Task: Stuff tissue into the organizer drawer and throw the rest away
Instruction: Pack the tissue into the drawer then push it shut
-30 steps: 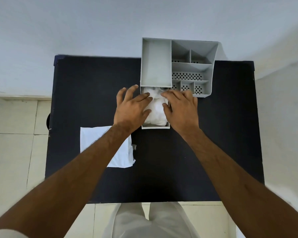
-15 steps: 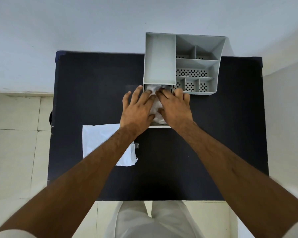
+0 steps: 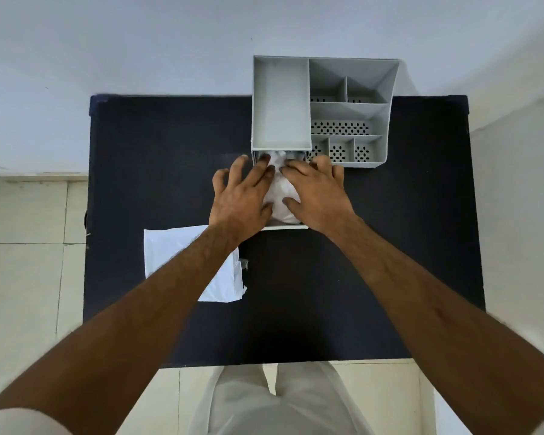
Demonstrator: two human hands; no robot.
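Note:
A grey desk organizer (image 3: 321, 111) stands at the back of the black table (image 3: 157, 158). Its drawer (image 3: 285, 227) is pulled out toward me, and a crumpled white tissue (image 3: 281, 199) bulges out of it. My left hand (image 3: 242, 196) and my right hand (image 3: 318, 191) lie flat on the wad from either side, fingers spread and pointing into the drawer slot. Their fingertips reach the organizer's front opening. A flat white tissue sheet (image 3: 170, 249) lies on the table to the left, partly under my left forearm.
The organizer has several open compartments with perforated floors (image 3: 339, 128), all bare. The table stands against a pale wall (image 3: 170, 42), with tiled floor (image 3: 22, 246) on both sides. My legs in light trousers (image 3: 277, 403) are at the table's near edge.
Both hands have slid forward over the tissue wad toward the organizer, pressing it deeper into the drawer. Less of the wad shows between them now.

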